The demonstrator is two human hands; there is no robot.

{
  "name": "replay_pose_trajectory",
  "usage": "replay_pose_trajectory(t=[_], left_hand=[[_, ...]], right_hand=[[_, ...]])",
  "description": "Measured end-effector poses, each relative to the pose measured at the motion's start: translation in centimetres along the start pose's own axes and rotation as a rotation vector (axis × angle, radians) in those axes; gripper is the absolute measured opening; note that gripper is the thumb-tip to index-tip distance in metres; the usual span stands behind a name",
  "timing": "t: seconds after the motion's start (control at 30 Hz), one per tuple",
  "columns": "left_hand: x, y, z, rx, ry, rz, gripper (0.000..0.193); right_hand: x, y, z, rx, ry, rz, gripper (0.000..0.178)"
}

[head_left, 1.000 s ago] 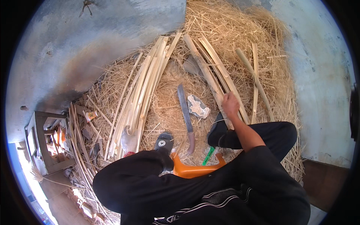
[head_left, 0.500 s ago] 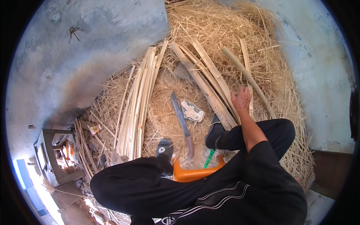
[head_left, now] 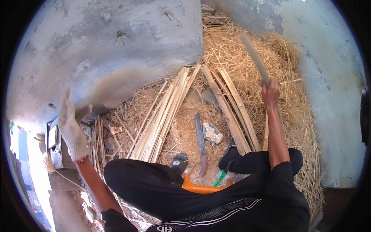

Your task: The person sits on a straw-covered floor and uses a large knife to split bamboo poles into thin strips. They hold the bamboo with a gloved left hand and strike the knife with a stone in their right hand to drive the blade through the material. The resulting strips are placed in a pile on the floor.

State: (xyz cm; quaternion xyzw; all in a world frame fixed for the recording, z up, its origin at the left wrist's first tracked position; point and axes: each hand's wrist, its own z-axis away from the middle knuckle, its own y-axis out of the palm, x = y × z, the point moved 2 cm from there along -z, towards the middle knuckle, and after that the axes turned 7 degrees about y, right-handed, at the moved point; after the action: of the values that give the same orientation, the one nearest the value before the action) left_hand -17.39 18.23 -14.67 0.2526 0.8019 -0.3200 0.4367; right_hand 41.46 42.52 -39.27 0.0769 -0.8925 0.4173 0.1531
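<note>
My right hand [head_left: 271, 92], bare, is wrapped round a slim greenish-brown pole [head_left: 255, 57], which looks like bamboo, tilted above the straw. My left hand [head_left: 72, 129] wears a pale knitted glove and is raised at the far left, away from the wood; its fingers are spread and slightly blurred, with nothing in them. Several split pale strips [head_left: 164, 120] lie in a bundle left of centre. A thicker pole [head_left: 226, 110] and more split strips [head_left: 243, 110] lie right of centre. Between the bundles rest a machete [head_left: 199, 133] and a whitish stone [head_left: 212, 132].
An orange plastic stool [head_left: 201, 188] shows under my legs, with a green object [head_left: 220, 178] beside it. Straw [head_left: 239, 42] covers the ground. Grey walls [head_left: 154, 31] rise on both sides. A wooden frame [head_left: 53, 135] stands at the left, near my gloved hand.
My right hand has taken hold of the slim pole and raised it from the straw. My gloved left hand has come into view at the left. The view has shifted.
</note>
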Motion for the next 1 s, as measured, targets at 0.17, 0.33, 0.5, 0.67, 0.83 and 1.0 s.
replay_pose_trajectory(t=[0.17, 0.33, 0.5, 0.67, 0.83, 1.0], left_hand=[[-11.0, 8.2, -1.2, 0.322, 0.582, 0.125, 0.067], [-11.1, 9.0, -3.1, 0.474, 0.424, 0.423, 0.052], [-11.0, 12.1, -0.9, 0.456, 0.335, 0.173, 0.038], [-9.9, 9.9, -1.0, 0.299, 0.096, 0.634, 0.03], [-9.3, 10.6, -1.1, 0.278, 0.153, 0.7, 0.031], [-9.9, 11.7, -1.5, 0.399, 0.213, 0.445, 0.035]], right_hand=[[22.1, -13.5, -6.8, 0.189, -0.276, -1.026, 0.039], [35.6, -14.9, -1.6, 1.063, -0.595, -1.669, 0.065], [36.3, -9.0, 7.7, 1.114, -0.312, -1.795, 0.074], [21.6, 7.6, 25.6, 0.874, 0.49, -0.41, 0.054], [8.0, 9.2, 47.2, 1.371, 0.419, 0.101, 0.062], [8.6, 10.9, 46.4, 1.369, 0.485, 0.048, 0.052]])
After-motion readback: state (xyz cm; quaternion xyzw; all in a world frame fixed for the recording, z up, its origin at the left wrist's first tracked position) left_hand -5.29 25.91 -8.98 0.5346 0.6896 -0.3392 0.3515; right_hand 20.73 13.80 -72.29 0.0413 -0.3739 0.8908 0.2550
